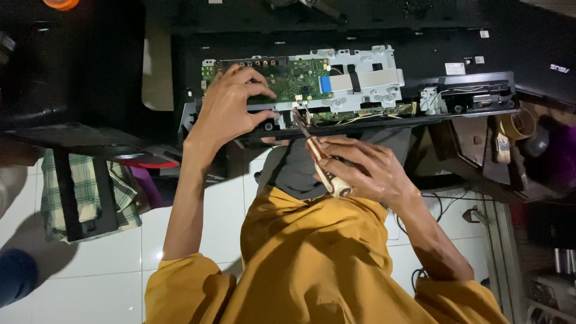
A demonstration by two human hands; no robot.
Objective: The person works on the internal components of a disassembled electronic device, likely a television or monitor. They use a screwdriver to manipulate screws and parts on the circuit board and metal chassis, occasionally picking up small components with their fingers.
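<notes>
1. The left hand [231, 108] rests on the green rectangular printed circuit board [297, 81], fingers spread and curled, fingertips pressing on the board's left part and lower edge; it pinches nothing that can be seen.
2. The right hand [366, 168] is closed around the red-and-cream striped handle of a screwdriver [321, 162], fingers wrapped over it, the butt end showing below the fingers.
3. The screwdriver's shaft slants up and left, its tip at the lower edge of the board, just beside the left thumb.
4. The board lies inside the long black open chassis [480, 96], next to a white plastic frame [372, 75] crossed by a flat grey ribbon cable [366, 79].
5. Below, mustard-yellow sleeves [312, 270] and a white tiled floor [108, 282] with a checked green cloth [87, 192].
</notes>
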